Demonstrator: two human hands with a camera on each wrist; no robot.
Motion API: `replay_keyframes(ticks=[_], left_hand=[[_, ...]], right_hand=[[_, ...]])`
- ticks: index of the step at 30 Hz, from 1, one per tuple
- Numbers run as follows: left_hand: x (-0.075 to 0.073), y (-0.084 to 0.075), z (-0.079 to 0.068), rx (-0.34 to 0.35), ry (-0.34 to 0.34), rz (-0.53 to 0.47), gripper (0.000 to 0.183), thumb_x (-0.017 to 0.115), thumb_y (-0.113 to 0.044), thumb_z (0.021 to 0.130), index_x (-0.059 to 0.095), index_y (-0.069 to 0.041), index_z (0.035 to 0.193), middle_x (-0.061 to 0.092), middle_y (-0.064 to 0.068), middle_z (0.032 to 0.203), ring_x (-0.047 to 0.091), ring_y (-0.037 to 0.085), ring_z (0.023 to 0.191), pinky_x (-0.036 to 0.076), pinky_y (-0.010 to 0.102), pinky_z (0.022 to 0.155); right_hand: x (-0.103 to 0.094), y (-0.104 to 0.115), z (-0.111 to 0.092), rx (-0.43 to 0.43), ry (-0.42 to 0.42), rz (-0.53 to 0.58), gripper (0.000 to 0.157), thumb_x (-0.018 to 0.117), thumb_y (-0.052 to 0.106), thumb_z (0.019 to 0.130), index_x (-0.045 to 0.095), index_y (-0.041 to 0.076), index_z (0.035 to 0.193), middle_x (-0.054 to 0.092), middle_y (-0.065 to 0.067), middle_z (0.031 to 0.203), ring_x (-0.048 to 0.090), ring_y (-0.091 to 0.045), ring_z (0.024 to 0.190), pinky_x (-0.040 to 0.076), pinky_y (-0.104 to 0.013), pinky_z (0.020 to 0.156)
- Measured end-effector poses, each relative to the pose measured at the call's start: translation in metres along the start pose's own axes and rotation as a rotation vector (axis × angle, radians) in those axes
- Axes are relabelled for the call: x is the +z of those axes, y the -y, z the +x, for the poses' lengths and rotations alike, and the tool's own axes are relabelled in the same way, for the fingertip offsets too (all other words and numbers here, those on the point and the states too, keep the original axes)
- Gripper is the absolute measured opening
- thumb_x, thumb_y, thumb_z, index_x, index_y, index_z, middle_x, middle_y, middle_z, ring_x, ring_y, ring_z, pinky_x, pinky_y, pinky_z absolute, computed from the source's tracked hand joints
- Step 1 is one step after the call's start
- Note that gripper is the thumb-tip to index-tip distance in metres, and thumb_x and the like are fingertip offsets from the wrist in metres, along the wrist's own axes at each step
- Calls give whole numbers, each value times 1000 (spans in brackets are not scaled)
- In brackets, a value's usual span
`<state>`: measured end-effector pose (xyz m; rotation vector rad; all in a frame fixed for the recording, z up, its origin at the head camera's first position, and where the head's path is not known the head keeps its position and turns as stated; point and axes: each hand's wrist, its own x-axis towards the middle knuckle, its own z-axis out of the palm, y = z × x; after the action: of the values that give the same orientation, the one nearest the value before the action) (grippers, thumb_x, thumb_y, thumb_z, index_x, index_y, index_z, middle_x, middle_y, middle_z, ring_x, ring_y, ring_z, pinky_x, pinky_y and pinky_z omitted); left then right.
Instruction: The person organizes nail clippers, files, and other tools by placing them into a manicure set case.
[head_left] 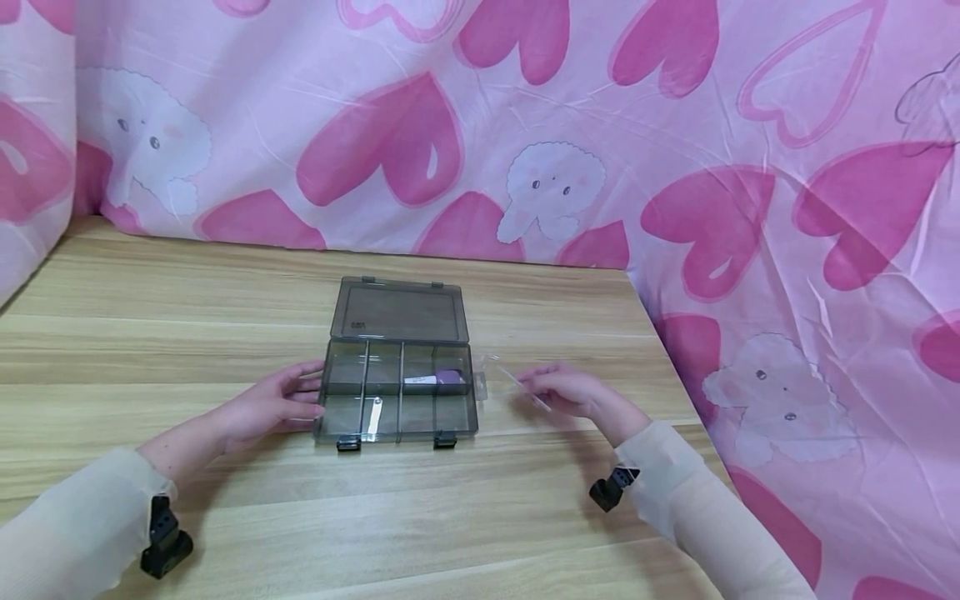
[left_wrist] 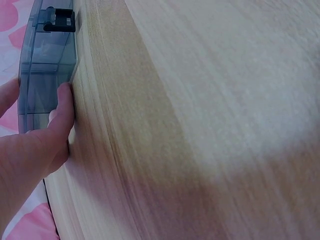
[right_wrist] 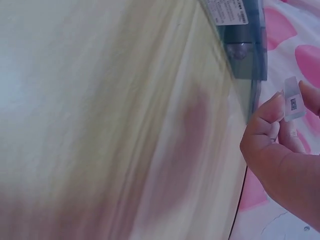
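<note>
A smoky grey, see-through compartment box (head_left: 382, 392) lies on the table with its lid (head_left: 400, 312) folded back. My left hand (head_left: 273, 400) touches its left wall, fingers and thumb extended along that side. Off the box's right side, my right hand (head_left: 562, 390) pinches a slim clear plastic piece (right_wrist: 293, 102) bearing a small printed label. A back-right compartment has a purple item (head_left: 450, 377) beside a white label (head_left: 420, 381). In a front compartment is a narrow white strip (head_left: 374, 417).
Small clear plastic pieces (head_left: 482, 385) are at the box's right wall. Two black latches (head_left: 445, 440) stick out at the front of the box. A pink heart-patterned cloth (head_left: 480, 125) hangs behind the wood-grain table (head_left: 375, 525) and down its right side.
</note>
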<state>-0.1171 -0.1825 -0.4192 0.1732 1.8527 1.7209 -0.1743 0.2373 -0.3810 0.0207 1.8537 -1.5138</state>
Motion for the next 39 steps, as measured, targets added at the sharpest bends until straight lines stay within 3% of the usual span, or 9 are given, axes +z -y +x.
replay_keyframes(ticks=[8, 17, 23, 27, 39], left_hand=[[0, 1, 0, -4, 3, -8, 84, 57, -3, 86, 0, 4, 148, 12, 38, 147, 31, 49, 132, 50, 39, 99], [1, 0, -1, 1, -3, -9, 85, 58, -2, 85, 0, 5, 147, 12, 38, 147, 28, 50, 133, 50, 39, 98], [1, -1, -1, -1, 1, -16, 85, 58, -2, 85, 0, 5, 147, 11, 38, 147, 26, 50, 134, 50, 40, 98], [2, -1, -2, 0, 1, -12, 85, 58, -2, 85, 0, 6, 147, 12, 39, 147, 25, 51, 134, 50, 40, 98], [2, -1, 0, -5, -6, -2, 84, 57, -2, 86, 1, 5, 147, 12, 38, 147, 28, 50, 132, 50, 40, 98]], right_hand=[[16, 15, 6, -18, 43, 13, 29, 48, -3, 86, 56, -9, 114, 63, 8, 77, 55, -3, 73, 47, -13, 69], [38, 32, 15, -36, 61, -68, 43, 50, -3, 87, 42, -22, 124, 60, 4, 87, 55, -4, 76, 48, -14, 70], [51, 40, 22, -37, 90, -136, 39, 53, -1, 86, 49, -17, 121, 59, 6, 75, 48, -5, 66, 42, -16, 60], [60, 42, 27, -16, 104, -143, 40, 54, -1, 85, 50, -16, 121, 59, 5, 72, 48, -7, 65, 43, -19, 63], [79, 42, 36, 0, 149, -186, 33, 59, 2, 84, 59, -11, 115, 63, 0, 86, 51, -8, 66, 46, -17, 61]])
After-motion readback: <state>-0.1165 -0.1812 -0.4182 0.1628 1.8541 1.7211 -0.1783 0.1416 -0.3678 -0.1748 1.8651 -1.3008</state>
